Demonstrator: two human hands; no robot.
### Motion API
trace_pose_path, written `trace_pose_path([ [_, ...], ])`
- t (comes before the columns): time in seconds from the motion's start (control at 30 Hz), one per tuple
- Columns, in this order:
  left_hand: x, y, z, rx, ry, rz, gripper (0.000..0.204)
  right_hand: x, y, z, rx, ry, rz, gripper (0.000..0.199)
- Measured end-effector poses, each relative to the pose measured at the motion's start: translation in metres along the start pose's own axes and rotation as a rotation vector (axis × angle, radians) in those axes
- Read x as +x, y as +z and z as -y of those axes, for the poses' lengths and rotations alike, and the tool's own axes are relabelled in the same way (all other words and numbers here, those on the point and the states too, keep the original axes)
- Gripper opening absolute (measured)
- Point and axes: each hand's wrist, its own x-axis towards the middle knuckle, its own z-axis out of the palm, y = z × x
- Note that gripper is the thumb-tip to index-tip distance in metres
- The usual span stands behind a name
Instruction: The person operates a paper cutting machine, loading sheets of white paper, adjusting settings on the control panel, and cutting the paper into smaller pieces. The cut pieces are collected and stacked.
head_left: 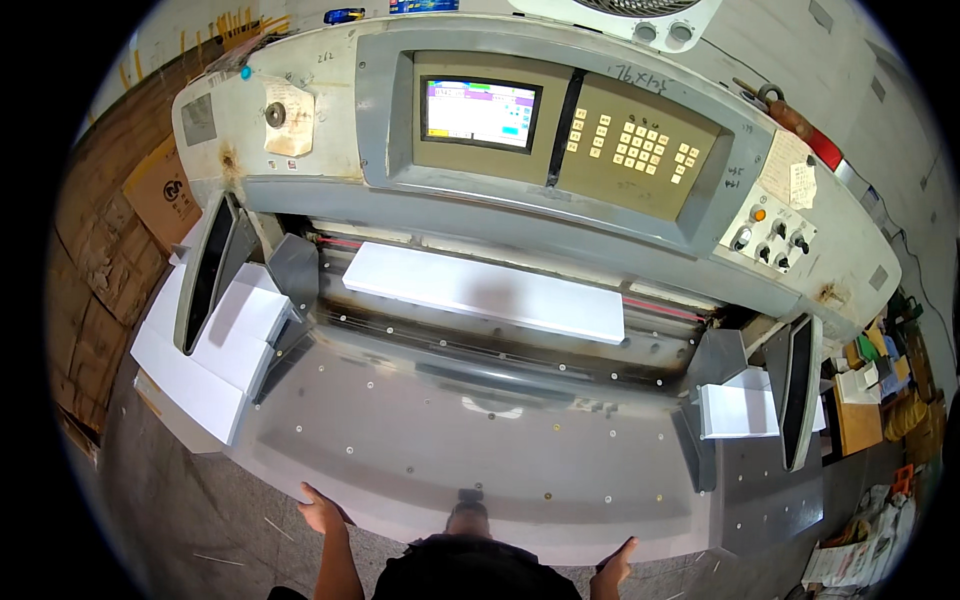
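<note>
The cutter [300, 150] is pale grey with rust-brown spots at its corners; its table [450, 440] is shiny steel grey, dotted with small round holes. At 12 o'clock the screen [480, 112] glows white with magenta, green and cyan bars, and the keypad [640, 145] beside it has cream keys on an olive-tan panel. The paper stack [480, 290] under the clamp is plain white, as are the piles [215, 350] at 9 o'clock. A thin red line [660, 308] runs behind the stack. Cardboard [110, 240] at 10 o'clock is brown.
</note>
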Motion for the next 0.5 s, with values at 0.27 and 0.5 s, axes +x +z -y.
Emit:
trace_pose_path([
  [0.27, 0.008, 0.006, 0.008, 0.038, 0.001, -0.004, 0.087, 0.0, 0.0, 0.001, -0.024, -0.018, -0.016, 0.089],
  [0.5, 0.013, 0.009, 0.013, 0.025, -0.011, 0.022, 0.085, 0.001, -0.004, 0.002, 0.039, -0.037, -0.003, 0.092],
])
